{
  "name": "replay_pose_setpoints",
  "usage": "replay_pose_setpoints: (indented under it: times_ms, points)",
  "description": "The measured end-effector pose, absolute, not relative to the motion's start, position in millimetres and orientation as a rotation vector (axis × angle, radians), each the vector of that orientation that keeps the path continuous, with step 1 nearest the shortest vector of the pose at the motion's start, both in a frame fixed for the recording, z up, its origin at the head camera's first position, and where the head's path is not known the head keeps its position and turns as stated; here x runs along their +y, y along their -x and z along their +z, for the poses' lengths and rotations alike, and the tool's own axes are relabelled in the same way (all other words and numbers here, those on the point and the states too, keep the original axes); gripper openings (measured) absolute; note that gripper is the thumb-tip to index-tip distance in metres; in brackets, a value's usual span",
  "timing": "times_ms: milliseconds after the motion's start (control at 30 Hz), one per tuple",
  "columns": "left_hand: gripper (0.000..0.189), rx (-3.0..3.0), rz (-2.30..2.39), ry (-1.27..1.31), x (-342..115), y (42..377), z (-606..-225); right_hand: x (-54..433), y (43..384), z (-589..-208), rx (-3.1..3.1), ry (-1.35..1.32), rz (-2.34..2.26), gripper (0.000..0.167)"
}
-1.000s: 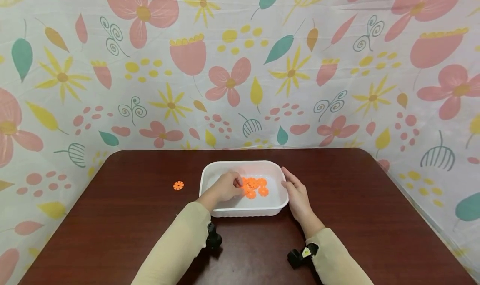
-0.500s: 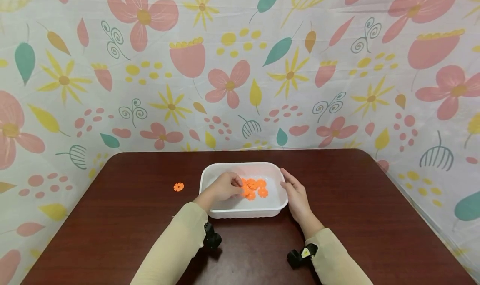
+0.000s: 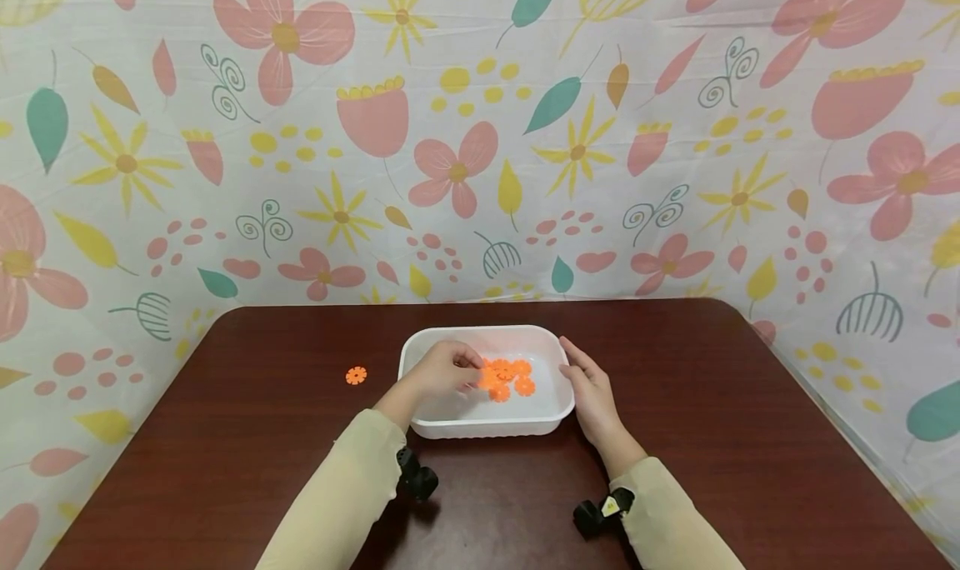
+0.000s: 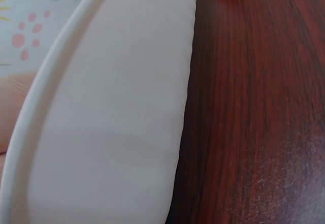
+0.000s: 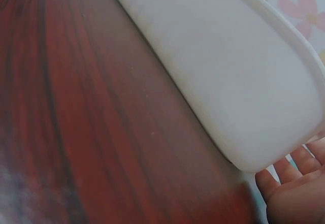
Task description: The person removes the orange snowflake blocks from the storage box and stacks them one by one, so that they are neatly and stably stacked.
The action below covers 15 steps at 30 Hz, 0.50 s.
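Note:
A white plastic tray (image 3: 487, 427) stands on the table, with several orange flower-shaped discs (image 3: 524, 386) heaped in its middle. My left hand (image 3: 442, 370) reaches over the tray's near-left rim, its thumb and forefinger pinching at an orange disc on the left edge of the heap; the fingertips partly hide that disc. In the left wrist view the tray's outer wall (image 4: 111, 107) covers most of this hand. My right hand (image 3: 597, 395) grips the tray's right end, thumb at the rim and fingers along the outside. The right wrist view has its fingers (image 5: 287, 172) against the tray's corner.
One more orange notched disc (image 3: 356, 375) lies on the dark wooden table (image 3: 262, 437), left of the tray. A floral cloth (image 3: 465, 170) hangs behind the table's far edge. Black wrist cameras (image 3: 417, 475) sit on both sleeves.
My left wrist and forearm have shifted slightly left and the hand has risen a little, its fingertips still at the heap. The right hand and the tray stay nearly where they were.

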<state>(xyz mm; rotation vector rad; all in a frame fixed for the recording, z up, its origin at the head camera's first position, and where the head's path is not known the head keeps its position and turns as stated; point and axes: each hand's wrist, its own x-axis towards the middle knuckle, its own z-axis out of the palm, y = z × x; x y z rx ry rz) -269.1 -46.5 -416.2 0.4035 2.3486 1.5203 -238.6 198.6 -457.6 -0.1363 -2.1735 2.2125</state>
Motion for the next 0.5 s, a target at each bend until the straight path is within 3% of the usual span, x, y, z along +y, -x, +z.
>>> replay_pose_setpoints:
  times_ms: [500]
  points:
    - [0.018, 2.367, 1.596, -0.328, -57.0, 263.5, -411.5, 198.8, 238.2, -457.3, -2.190, 0.145, 2.215, 0.049]
